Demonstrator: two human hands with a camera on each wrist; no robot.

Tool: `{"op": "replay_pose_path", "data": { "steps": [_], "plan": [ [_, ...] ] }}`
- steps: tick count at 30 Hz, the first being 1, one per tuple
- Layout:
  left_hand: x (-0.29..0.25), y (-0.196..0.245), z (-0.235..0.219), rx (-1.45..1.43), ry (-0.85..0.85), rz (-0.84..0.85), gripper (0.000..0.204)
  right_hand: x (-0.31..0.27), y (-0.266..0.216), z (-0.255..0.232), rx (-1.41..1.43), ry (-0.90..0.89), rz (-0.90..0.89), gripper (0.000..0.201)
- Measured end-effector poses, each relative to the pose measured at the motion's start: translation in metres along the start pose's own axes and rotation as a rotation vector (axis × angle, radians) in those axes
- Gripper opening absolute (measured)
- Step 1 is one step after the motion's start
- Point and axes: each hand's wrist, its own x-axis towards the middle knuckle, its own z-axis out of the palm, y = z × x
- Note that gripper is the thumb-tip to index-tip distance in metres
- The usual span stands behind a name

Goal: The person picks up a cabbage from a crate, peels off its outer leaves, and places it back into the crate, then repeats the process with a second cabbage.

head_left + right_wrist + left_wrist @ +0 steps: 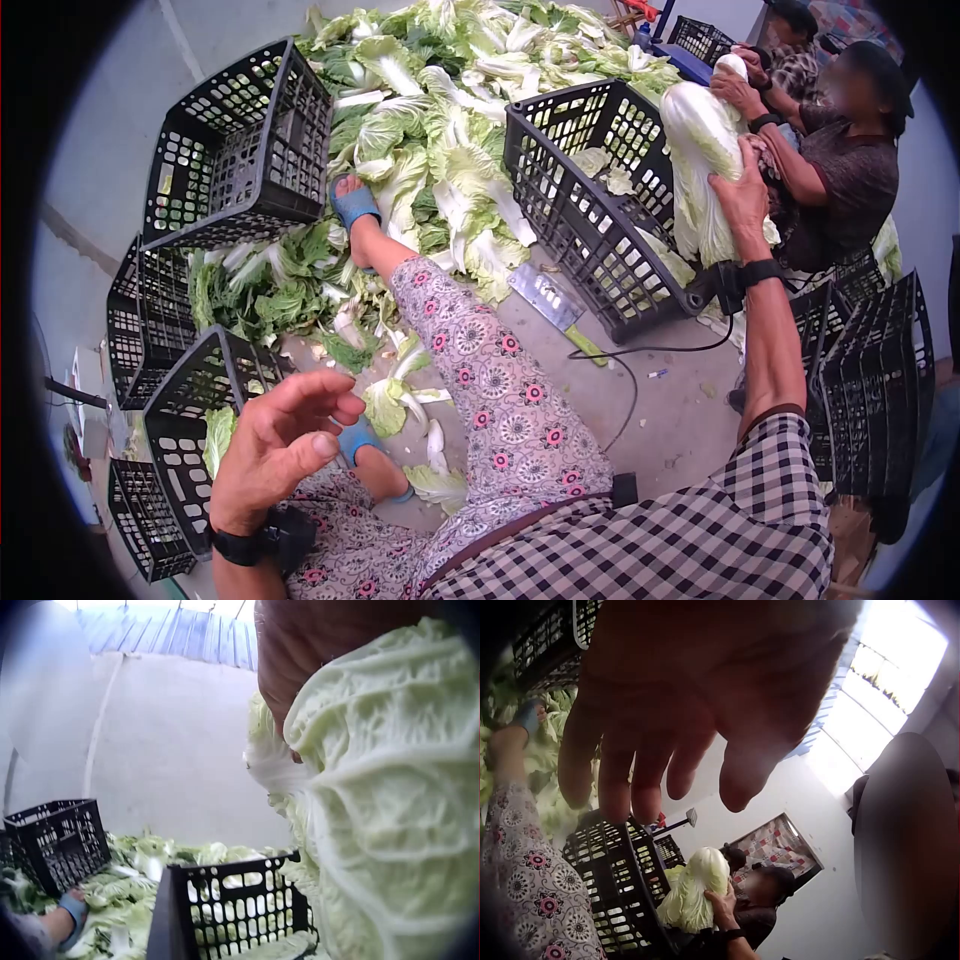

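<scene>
My right hand (741,205) grips a large napa cabbage (697,165) from its side, raised over the right edge of a black plastic crate (575,230). In the right wrist view the pale, ribbed leaves of the cabbage (397,795) fill the right side, and part of the hand is hidden behind them. My left hand (285,440) hovers above my lap with fingers loosely bent and nothing in them; the left wrist view shows its palm and spread thumb. A cleaver (548,300) with a green handle lies on the floor beside the crate.
A heap of loose cabbage leaves (430,130) covers the floor ahead. More black crates (235,150) stand at left, others (870,370) at right. Another person (850,180) sits close at right, holding a cabbage. A black cable (650,350) runs from my right wrist.
</scene>
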Motion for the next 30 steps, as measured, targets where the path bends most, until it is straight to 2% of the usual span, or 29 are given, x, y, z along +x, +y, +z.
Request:
{"op": "replay_pose_path", "data": {
  "steps": [3, 7, 8, 9, 11, 13, 15, 18, 21, 24, 25, 27, 30],
  "plan": [
    [0.0, -0.001, 0.0, 0.027, 0.005, -0.043, 0.059, -0.001, -0.002, 0.016, -0.14, -0.102, 0.079, 0.068],
    [0.003, -0.001, 0.002, 0.066, 0.024, -0.116, 0.065, -0.002, 0.017, 0.044, -0.216, -0.214, -0.028, 0.076],
    [0.004, -0.001, 0.002, 0.081, 0.015, -0.118, 0.065, -0.004, 0.023, 0.051, -0.344, -0.348, -0.012, 0.083],
    [0.005, -0.001, 0.002, 0.098, 0.007, -0.114, 0.065, -0.013, 0.033, 0.06, -0.357, -0.354, -0.119, 0.083],
    [0.007, 0.0, 0.002, 0.117, -0.039, -0.086, 0.059, -0.016, 0.038, 0.071, -0.357, -0.48, -0.028, 0.076],
    [0.008, 0.001, 0.002, 0.145, -0.066, -0.073, 0.055, -0.011, 0.041, 0.071, -0.044, -0.698, -0.012, 0.065],
    [0.011, 0.002, 0.002, 0.177, -0.086, -0.068, 0.054, -0.014, 0.043, 0.075, 0.085, -0.759, -0.014, 0.062],
    [0.011, 0.0, 0.002, 0.216, -0.117, -0.06, 0.053, -0.02, 0.041, 0.073, 0.22, -0.784, 0.031, 0.06],
    [0.009, -0.001, 0.002, 0.264, -0.134, -0.038, 0.053, -0.023, 0.033, 0.067, 0.215, -0.789, 0.051, 0.059],
    [0.005, -0.002, 0.001, 0.298, -0.165, -0.012, 0.053, -0.023, 0.026, 0.062, 0.287, -0.731, 0.014, 0.054],
    [0.004, -0.002, 0.0, 0.288, -0.171, 0.02, 0.053, -0.025, 0.01, 0.057, 0.315, -0.718, -0.004, 0.053],
    [0.0, -0.001, -0.005, 0.282, -0.14, 0.05, 0.052, -0.033, -0.033, 0.04, 0.429, -0.672, -0.164, 0.043],
    [-0.009, 0.006, -0.011, 0.154, -0.009, 0.094, 0.048, -0.06, -0.111, 0.015, 0.59, -0.743, -0.28, 0.044]
  ]
}}
